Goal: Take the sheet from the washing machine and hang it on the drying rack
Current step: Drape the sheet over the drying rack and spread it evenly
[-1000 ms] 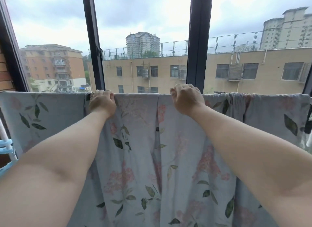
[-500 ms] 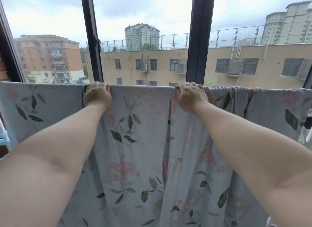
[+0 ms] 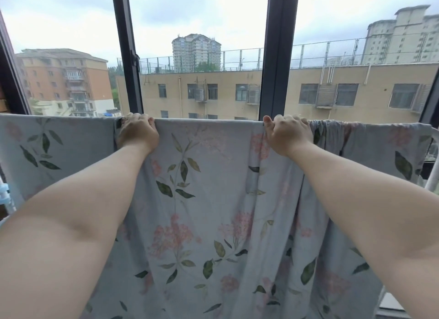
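Note:
A pale blue sheet (image 3: 209, 176) printed with pink flowers and green leaves hangs over the top bar of the drying rack, which it covers. It spans the whole width of the view and drops below the bottom edge. My left hand (image 3: 137, 132) grips the sheet's top fold left of centre, fingers curled over the bar. My right hand (image 3: 288, 133) grips the top fold right of centre in the same way. Right of my right hand the cloth is bunched into folds (image 3: 332, 138). A white leg of the rack (image 3: 434, 174) shows at the far right.
A window with dark frames (image 3: 275, 57) stands right behind the rack, with buildings outside. A light blue clip on a white pole (image 3: 4, 193) sits at the left edge. A grey ledge (image 3: 389, 307) shows at the bottom right.
My right hand has slid to the right along the top bar, spreading the cloth flatter between my hands. The left hand stays gripping in the same spot.

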### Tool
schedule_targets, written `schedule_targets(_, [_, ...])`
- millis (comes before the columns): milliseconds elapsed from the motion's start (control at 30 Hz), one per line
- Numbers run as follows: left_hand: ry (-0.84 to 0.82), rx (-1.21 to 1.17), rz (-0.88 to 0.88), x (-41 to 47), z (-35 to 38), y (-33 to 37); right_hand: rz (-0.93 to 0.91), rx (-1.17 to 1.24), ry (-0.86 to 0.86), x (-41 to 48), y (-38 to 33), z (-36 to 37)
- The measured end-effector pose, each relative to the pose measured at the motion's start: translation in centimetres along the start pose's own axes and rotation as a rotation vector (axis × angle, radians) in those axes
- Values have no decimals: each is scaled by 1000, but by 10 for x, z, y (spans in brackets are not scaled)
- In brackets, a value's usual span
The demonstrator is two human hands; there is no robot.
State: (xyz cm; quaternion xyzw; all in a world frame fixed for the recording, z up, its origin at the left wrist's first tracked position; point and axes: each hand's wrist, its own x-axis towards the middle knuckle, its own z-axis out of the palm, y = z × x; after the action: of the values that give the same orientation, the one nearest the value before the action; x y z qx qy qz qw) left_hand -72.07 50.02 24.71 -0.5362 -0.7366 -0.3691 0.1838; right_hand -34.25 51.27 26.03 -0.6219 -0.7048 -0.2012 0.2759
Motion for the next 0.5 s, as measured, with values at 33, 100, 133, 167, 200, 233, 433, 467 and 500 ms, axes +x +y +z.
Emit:
schedule_targets(33, [-1, 1, 20, 1, 0, -2, 12, -22, 0, 0, -6, 0])
schedule_targets(100, [-20, 25, 45, 4, 1, -8, 16, -67, 4, 1, -18, 2])
schedule_targets(133, [-44, 54, 38, 5, 1, -8, 6, -73, 10, 1, -26, 3])
schedule_targets(167, [-76, 94, 15, 7, -1, -5, -9, -67, 13, 3, -35, 5])
schedule_targets(200, [-106, 127, -13, 7, -3, 2, -29, -54, 8, 4, -44, 7])
schedule_targets(233, [-116, 149, -9, 2, -7, 14, -45, -43, -3, 5, -52, 9])
schedule_targets(433, [-227, -24, 610, -41, -4, 93, -39, -33, -45, 11, -76, 14])
schedule_targets(467, [-259, -27, 594, -41, 0, 96, -42, -33, -45, 10, -75, 14])
schedule_targets(500, [-261, -39, 558, -39, 3, 95, -47, -37, -37, 9, -72, 13])
